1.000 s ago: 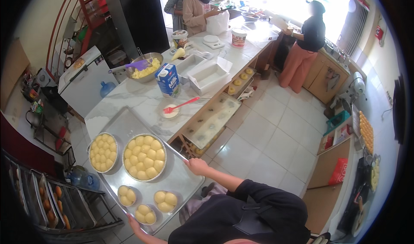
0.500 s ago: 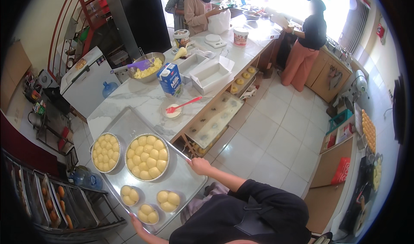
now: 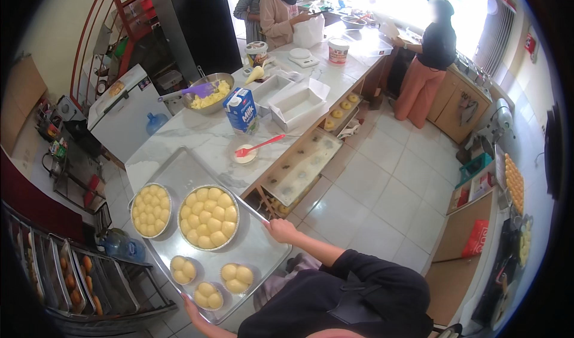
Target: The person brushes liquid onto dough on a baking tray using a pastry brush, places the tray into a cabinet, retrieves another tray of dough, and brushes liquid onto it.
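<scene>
I hold a metal baking tray (image 3: 258, 255) that overlaps the near end of the marble-topped counter. My right hand (image 3: 280, 230) is closed on its right edge, and my left hand (image 3: 192, 310) grips the near left edge, its fingers partly hidden. On the tray are two round foil pans packed with pale dough balls, a larger pan (image 3: 208, 217) and a smaller pan (image 3: 150, 210). Nearer me sit three small paper cups of dough balls: a left cup (image 3: 183, 270), a right cup (image 3: 237, 277) and a front cup (image 3: 208, 296).
On the counter (image 3: 179, 136) stand a dish with a red brush (image 3: 259, 145), a milk carton (image 3: 240, 109), white boxes (image 3: 299, 104) and a bowl with a purple spatula (image 3: 202, 90). A rack of trays (image 3: 113, 281) is at lower left. Other people stand beyond.
The whole scene has shifted slightly to the right in the picture. Both hands keep their hold on the tray, and the dough stays in place on it.
</scene>
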Tool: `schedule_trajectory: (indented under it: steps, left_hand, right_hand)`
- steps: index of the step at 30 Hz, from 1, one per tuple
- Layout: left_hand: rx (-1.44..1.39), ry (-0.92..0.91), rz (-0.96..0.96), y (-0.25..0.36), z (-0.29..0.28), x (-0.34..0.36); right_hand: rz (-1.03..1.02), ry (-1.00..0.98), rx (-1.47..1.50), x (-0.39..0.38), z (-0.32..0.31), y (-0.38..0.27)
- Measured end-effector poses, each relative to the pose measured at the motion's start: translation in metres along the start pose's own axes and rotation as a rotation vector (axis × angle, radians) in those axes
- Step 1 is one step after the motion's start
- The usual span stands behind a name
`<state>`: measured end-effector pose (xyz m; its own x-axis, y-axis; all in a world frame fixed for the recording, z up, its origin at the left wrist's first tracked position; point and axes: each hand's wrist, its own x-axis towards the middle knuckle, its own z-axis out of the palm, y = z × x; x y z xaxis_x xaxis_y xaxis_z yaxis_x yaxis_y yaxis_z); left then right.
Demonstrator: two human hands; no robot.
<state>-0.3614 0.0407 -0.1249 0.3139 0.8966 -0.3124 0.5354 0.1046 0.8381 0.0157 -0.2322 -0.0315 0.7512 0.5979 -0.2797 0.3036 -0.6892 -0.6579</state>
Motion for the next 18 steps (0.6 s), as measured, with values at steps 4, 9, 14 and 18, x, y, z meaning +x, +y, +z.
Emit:
schedule_trajectory:
  steps: [4,9,14,18]
  left_hand:
    - [0.004,0.006,0.007,0.021,0.002,0.003]
    - [0.001,0.019,0.021,0.041,0.004,0.014]
    - [-0.010,0.032,0.032,0.055,0.009,0.019]
    - [-0.024,0.057,0.033,0.058,0.007,0.017]
  right_hand:
    - [0.001,-0.016,0.028,0.002,0.004,0.002]
    - [-0.021,0.004,0.021,-0.001,0.002,0.000]
    - [-0.032,0.010,0.041,0.000,0.007,0.006]
    - [-0.045,-0.014,0.053,-0.002,0.009,0.007]
